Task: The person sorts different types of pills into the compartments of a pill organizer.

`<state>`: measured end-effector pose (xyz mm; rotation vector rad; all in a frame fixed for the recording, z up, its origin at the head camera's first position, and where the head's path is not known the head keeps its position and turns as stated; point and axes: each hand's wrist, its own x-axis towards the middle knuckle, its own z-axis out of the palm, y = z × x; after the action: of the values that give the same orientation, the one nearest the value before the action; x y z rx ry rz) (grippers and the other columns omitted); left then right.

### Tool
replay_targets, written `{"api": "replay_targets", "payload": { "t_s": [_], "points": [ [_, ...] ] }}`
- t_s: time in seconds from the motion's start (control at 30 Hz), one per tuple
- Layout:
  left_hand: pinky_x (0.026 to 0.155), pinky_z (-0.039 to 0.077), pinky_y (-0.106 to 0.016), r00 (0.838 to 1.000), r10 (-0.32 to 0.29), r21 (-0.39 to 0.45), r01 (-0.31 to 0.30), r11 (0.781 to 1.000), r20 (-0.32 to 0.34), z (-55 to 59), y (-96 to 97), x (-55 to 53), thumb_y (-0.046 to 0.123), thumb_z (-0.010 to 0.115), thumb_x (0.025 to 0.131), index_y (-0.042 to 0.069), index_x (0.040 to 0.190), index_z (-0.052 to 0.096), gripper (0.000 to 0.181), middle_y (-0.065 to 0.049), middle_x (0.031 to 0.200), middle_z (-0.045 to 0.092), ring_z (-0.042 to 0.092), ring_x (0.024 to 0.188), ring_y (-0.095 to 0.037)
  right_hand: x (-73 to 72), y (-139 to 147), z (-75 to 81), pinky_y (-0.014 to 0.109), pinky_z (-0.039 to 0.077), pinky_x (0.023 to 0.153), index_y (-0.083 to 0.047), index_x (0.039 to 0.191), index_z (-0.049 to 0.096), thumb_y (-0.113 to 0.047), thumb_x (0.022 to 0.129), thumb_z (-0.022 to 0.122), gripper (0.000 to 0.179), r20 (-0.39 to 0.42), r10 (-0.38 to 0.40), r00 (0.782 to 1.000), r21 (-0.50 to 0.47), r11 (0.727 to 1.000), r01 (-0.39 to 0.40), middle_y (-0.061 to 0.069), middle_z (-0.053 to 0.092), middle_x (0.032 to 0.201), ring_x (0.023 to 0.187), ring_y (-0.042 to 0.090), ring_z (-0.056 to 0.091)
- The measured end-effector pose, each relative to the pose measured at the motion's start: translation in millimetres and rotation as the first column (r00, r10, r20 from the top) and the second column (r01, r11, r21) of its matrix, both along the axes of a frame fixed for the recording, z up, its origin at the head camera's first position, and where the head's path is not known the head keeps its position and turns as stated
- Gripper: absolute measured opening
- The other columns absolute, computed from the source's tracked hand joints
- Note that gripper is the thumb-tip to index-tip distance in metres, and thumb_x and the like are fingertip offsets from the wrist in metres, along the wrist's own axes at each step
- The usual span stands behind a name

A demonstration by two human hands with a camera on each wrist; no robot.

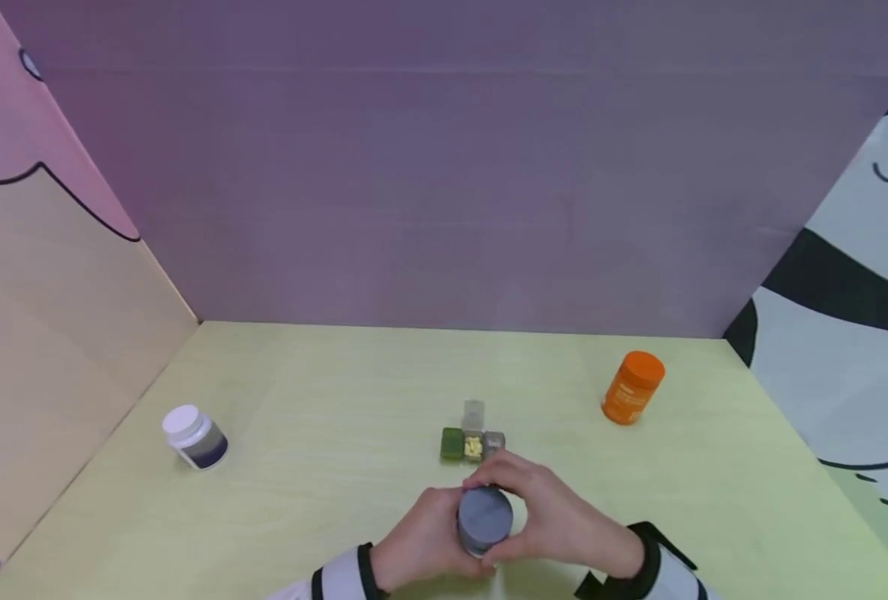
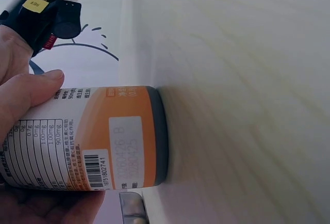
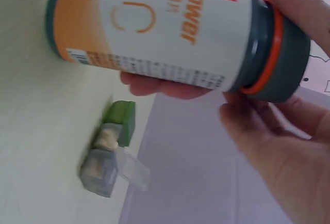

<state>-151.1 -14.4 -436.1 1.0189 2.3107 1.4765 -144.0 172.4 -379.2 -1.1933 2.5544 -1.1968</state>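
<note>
Curling around a white-and-orange vitamin bottle (image 2: 95, 141), the left hand (image 1: 429, 533) holds it at the table (image 1: 324, 392)'s near middle. The right hand (image 1: 556, 517) pinches its gray cap (image 1: 485, 514). Past them sit a little pillbox (image 1: 473, 447) and, well left, a white bottle (image 1: 197, 438). Farther, right, stands an orange bottle (image 1: 634, 387).

So the bottle (image 3: 154, 33) is white and orange, lots of small print plus a barcode, dark grey base. Grey lid (image 1: 485, 514) is on, orange ring (image 3: 275, 43) under it. It's pretty much upright at bottom centre of the head view, left hand (image 1: 438, 533) gripping the body, right hand (image 1: 545, 512) pinching the lid.
</note>
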Motion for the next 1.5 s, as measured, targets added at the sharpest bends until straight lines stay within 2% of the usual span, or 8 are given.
{"api": "replay_targets", "payload": {
  "t_s": [0.2,0.37,0.53,0.7,0.83,1.0,1.23,1.5],
  "points": [
    [0.075,0.046,-0.017,1.0,0.001,-0.002,-0.001,1.0,-0.01,-2.1,-0.6,0.8,0.015,0.081,0.06,0.014,0.108,0.061,0.052,0.01,0.097,0.064,0.057,0.087,0.001,-0.3,6,-8.2,0.031,0.043,0.092,-0.006,0.133,0.042,-0.02,0.077,0.072,0.066,0.141,0.145,0.979,-0.143,0.982,-0.125,0.011,0.049,0.131,0.119,0.018,0.047],
    [0.075,0.046,-0.018,1.0,0.017,-0.003,-0.017,1.0,0.017,-1.5,-2.9,2.0,0.014,0.083,0.058,0.012,0.111,0.06,0.057,0.01,0.096,0.064,0.057,0.086,0.001,2.3,12,-9.3,0.031,0.043,0.092,-0.001,0.132,0.042,-0.013,0.079,0.069,0.061,0.136,0.181,0.974,-0.193,0.969,-0.153,0.013,0.051,0.129,0.118,0.018,0.048],
    [0.075,0.046,-0.018,0.999,0.042,-0.02,-0.042,0.999,-0.015,-1.0,-3.5,1.5,0.015,0.083,0.057,0.013,0.109,0.061,0.057,0.012,0.095,0.063,0.056,0.085,0.002,6.0,16,-9.3,0.031,0.047,0.087,0.0,0.128,0.047,-0.016,0.081,0.068,0.055,0.115,0.105,0.988,-0.189,0.978,-0.082,0.017,0.054,0.124,0.114,0.017,0.052],
    [0.076,0.046,-0.018,0.999,0.038,-0.008,-0.038,0.999,0.004,-1.1,-2.4,0.2,0.015,0.083,0.057,0.014,0.107,0.062,0.053,0.013,0.094,0.063,0.056,0.085,0.002,10.7,18,-9.0,0.033,0.05,0.081,-0.003,0.12,0.056,-0.023,0.079,0.069,0.048,0.178,-0.033,0.984,-0.185,0.981,0.066,0.013,0.061,0.115,0.103,0.012,0.059],
    [0.076,0.046,-0.019,0.998,0.04,-0.006,-0.04,0.999,0.044,1.0,-2.4,0.4,0.016,0.084,0.058,0.014,0.105,0.063,0.052,0.012,0.094,0.063,0.056,0.085,0.001,10.4,15,-13.4,0.035,0.052,0.077,-0.005,0.114,0.058,-0.023,0.074,0.074,0.046,0.134,-0.1,0.986,-0.211,0.969,0.127,0.006,0.064,0.104,0.093,0.01,0.062],
    [0.076,0.046,-0.019,0.999,0.033,-0.007,-0.033,0.999,0.04,3.7,-3.4,0.8,0.016,0.084,0.058,0.014,0.107,0.062,0.054,0.011,0.095,0.064,0.056,0.086,0.001,4.0,11,-24.8,0.032,0.05,0.082,-0.004,0.121,0.055,-0.015,0.07,0.077,0.056,0.095,-0.021,0.995,-0.27,0.962,0.046,0.009,0.061,0.108,0.101,0.011,0.058],
    [0.078,0.045,-0.018,1.0,0.024,-0.012,-0.024,1.0,0.008,-0.1,-2.0,-0.3,0.018,0.082,0.06,0.013,0.107,0.062,0.051,0.01,0.096,0.064,0.057,0.088,0.001,-6.9,2,-34.0,0.028,0.041,0.094,-0.005,0.134,0.043,-0.022,0.069,0.077,0.076,0.221,0.125,0.967,-0.223,0.972,-0.075,0.012,0.049,0.132,0.12,0.015,0.047],
    [0.08,0.045,-0.018,0.999,0.033,-0.018,-0.034,0.999,-0.041,-1.5,0.0,-1.9,0.023,0.084,0.059,0.015,0.108,0.062,0.054,0.01,0.099,0.064,0.056,0.092,0.0,-13.0,-6,-38.8,0.029,0.031,0.103,-0.008,0.134,0.043,-0.032,0.065,0.079,0.081,0.144,0.162,0.976,-0.198,0.971,-0.132,0.007,0.047,0.135,0.127,0.024,0.038]
  ]
}}
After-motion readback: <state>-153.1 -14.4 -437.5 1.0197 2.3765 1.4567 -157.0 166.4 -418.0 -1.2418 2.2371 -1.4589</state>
